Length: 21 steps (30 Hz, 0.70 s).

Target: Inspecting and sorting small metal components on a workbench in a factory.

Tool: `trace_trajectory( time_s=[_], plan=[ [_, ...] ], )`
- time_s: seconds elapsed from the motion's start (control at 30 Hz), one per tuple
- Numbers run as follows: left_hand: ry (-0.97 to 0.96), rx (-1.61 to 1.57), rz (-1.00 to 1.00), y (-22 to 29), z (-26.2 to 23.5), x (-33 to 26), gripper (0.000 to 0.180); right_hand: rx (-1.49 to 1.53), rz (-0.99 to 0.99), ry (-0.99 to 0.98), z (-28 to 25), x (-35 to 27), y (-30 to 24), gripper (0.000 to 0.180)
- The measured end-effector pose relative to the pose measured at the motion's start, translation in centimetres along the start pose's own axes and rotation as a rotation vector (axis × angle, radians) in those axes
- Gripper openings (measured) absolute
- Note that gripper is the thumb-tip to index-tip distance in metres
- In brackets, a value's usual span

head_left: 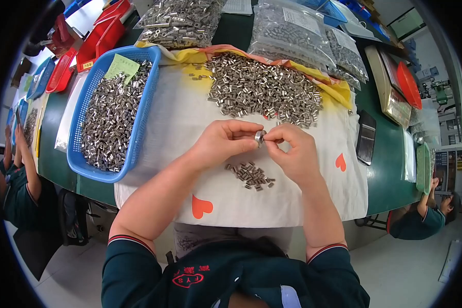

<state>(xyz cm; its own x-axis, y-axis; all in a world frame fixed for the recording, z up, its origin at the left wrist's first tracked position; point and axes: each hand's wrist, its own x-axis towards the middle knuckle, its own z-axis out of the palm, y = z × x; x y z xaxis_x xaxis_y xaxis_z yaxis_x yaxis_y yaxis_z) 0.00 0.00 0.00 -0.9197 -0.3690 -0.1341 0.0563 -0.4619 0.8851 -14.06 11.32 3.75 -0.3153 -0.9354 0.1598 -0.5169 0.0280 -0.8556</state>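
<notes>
Left hand (222, 139): I have its thumb and fingers closed on a silver metal ring (259, 137), gripping the left side.
Right hand (297, 149): index finger and thumb sit close together at the ring's right side; I cannot tell whether these fingers grip it or pinch something small against it.
Ring: up between both hands, over the white cloth (161, 126), partly covered from my view by fingertips.
Small pile (250, 175): short metal cylinders on the cloth, between the forearms.
Large heap (264, 87): more cylinders, just beyond the hands.
Blue basket (95, 175): cylinders inside, left on the green bench (56, 163).
Phone (366, 137): right, beside the cloth.
</notes>
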Motion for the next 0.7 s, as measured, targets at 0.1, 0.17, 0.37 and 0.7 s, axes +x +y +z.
trace_trajectory(
  time_s=[0.1, 0.17, 0.37, 0.7],
  plan=[
    [0.095, 0.258, 0.043, -0.1, 0.3, 0.0, 0.034, -0.405, -0.292, 0.133, 0.6, -0.2, 0.2, 0.006],
    [0.14, 0.267, 0.039, 0.1, 0.7, 0.1, 0.032, -0.279, -0.251, 0.146, 0.5, -0.2, 0.5, 0.007],
    [0.039, 0.135, -0.026, 0.0, 0.6, 0.0, 0.032, 0.122, 0.155, -0.117, -1.4, 0.2, 0.7, 0.01],
    [-0.129, 0.419, -0.093, 1.2, 1.9, -0.7, 0.031, -0.348, 0.18, 0.194, -1.6, 1.3, 3.5, 0.008]
  ],
)
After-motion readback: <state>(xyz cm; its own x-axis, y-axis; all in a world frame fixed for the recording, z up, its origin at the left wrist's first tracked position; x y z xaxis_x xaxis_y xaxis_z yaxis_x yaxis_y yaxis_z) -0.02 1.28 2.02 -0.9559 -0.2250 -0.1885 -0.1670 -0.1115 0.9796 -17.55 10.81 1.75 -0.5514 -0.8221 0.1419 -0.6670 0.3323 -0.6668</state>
